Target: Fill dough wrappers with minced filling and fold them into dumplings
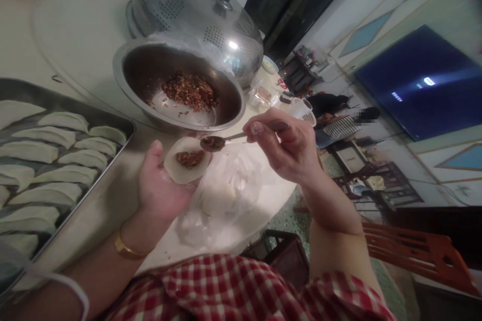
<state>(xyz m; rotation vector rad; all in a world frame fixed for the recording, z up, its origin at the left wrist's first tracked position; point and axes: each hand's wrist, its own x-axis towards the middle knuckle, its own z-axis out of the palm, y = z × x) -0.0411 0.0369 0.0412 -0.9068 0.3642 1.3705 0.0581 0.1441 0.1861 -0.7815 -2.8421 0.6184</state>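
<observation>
Your left hand [165, 185], its grip spread, bears a round wrapper [194, 174] topped with filling [189, 159]. At the wrapper's two o'clock, your right hand [289, 148] has its grip pinching a loaded spoon [238, 135]. Dumplings [70, 174] lie at nine o'clock, a metal bowl [126, 85] at twelve.

Past the fingers of the left hand [163, 183], the bowl [135, 70] has a rim in the way but an open top. Farther on, a big metal cover [192, 5] blocks. Between that thumb and the tray [68, 99] lies bare table [116, 190].
</observation>
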